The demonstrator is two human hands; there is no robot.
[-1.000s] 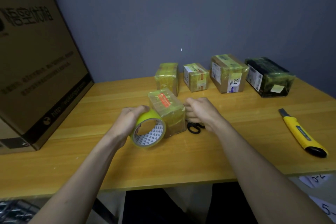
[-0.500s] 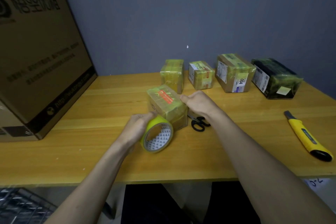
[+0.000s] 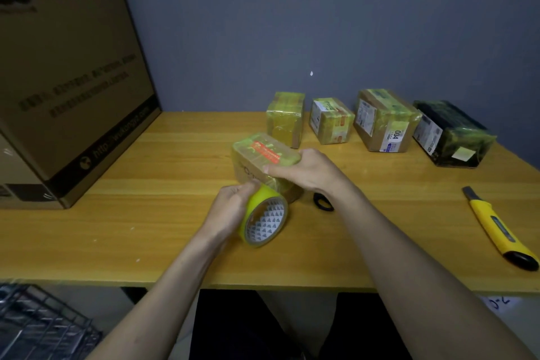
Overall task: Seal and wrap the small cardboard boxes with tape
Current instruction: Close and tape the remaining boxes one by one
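Yellow tape is what the head view turns on: the tape roll stands on edge at the near face of the small box, gripped by the left hand, whose fingers curl round the roll's rim, thumb up by the box's lower edge. Holding the roll tight against the box probably keeps the strip taut as it is laid round. The right hand lies over the box's right end, thumb stretched flat along the near top edge and the other fingers wrapped behind — likely to pin the box so it does not slide or turn under the pull of the tape. The box sits mid-surface on the wooden surface, slightly skewed, already glossy with yellow wrap and showing a red label on top.

Behind it, along the wall, stand four wrapped boxes in a row, apparently finished and set out of the way. Black scissors lie just right of the box, half hidden under the right wrist, close by for cutting. A yellow utility knife rests well apart at the right. A large carton fills the left side, and a wire basket shows below the surface's edge.
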